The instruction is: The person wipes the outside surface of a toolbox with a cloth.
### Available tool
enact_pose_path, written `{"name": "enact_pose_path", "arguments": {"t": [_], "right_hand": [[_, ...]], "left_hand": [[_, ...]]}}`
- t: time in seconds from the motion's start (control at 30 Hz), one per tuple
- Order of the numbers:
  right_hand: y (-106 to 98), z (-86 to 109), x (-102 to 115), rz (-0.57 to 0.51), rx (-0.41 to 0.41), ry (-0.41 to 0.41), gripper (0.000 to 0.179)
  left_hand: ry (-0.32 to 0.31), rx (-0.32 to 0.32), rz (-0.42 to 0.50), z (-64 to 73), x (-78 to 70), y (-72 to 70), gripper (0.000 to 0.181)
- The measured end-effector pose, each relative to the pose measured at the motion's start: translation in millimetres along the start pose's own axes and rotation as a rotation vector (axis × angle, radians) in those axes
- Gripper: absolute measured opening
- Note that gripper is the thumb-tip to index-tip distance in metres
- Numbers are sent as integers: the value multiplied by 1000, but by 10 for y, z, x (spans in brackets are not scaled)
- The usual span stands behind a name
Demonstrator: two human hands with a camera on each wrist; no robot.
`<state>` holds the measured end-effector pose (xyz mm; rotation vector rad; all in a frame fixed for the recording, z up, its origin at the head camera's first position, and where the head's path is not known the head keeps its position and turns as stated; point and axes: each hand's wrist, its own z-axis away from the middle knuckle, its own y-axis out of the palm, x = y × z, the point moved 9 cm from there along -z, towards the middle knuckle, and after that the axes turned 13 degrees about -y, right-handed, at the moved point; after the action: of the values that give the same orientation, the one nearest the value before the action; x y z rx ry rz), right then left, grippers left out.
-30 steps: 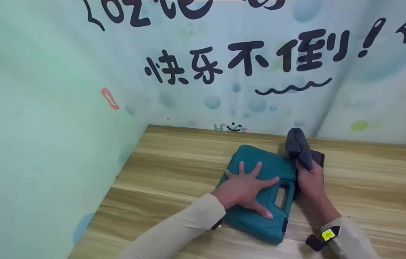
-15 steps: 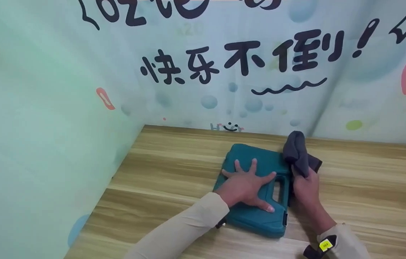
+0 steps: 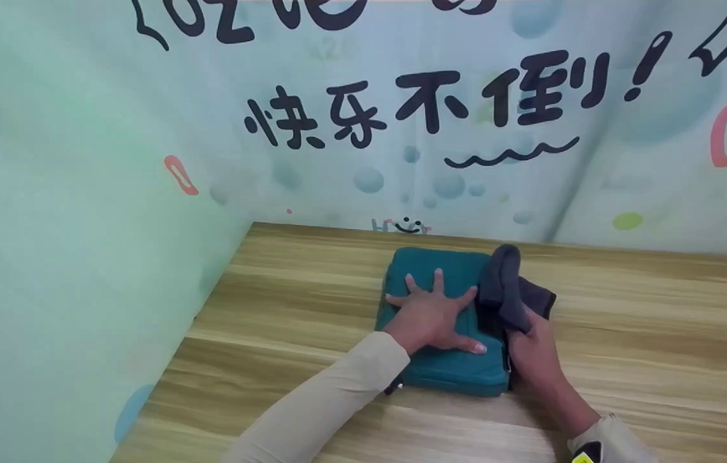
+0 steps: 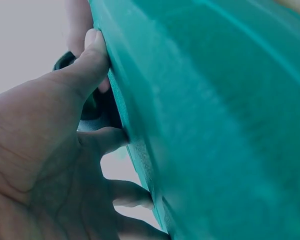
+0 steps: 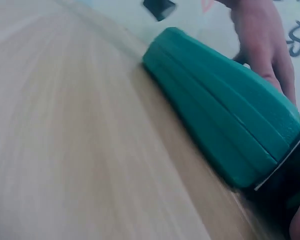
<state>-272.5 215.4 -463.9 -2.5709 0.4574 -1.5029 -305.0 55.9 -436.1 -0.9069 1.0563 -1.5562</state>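
Observation:
A teal plastic carrying case (image 3: 457, 376) lies flat on the table. My left hand (image 3: 429, 316) rests on its top with the fingers spread wide. In the left wrist view the fingertips of that left hand (image 4: 45, 150) touch the case's surface. My right hand (image 3: 534, 347) grips a dark grey cloth (image 3: 504, 283), bunched and folded over, at the case's right side. The cloth overlaps the handle side and hides the handle opening. In the right wrist view the case's ribbed side (image 5: 215, 105) shows, with only a bit of the right hand at the lower right edge.
The wood-grain table (image 3: 299, 283) extends on both sides of the case. Behind it hangs a pale printed backdrop (image 3: 338, 186) with dark lettering, and a pale green sheet (image 3: 67, 257) runs along the left.
The case has turned so that it lies squarer to the table's back edge. My right hand and the cloth have moved left, over the handle side. The left hand stays spread on top.

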Motion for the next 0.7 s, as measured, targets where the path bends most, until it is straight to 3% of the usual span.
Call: {"name": "enact_pose_path", "arguments": {"t": [0.17, 0.37, 0.53, 0.7], "right_hand": [[79, 9, 203, 171, 278, -120, 68], [127, 31, 473, 309, 546, -200, 67], [137, 26, 538, 357, 618, -195, 62], [138, -31, 477, 378, 583, -199, 62]], "left_hand": [[-17, 1, 20, -22, 36, -9, 101], [-34, 1, 15, -27, 51, -18, 100], [-25, 11, 11, -25, 23, -5, 100], [-22, 11, 27, -19, 17, -3, 102]]}}
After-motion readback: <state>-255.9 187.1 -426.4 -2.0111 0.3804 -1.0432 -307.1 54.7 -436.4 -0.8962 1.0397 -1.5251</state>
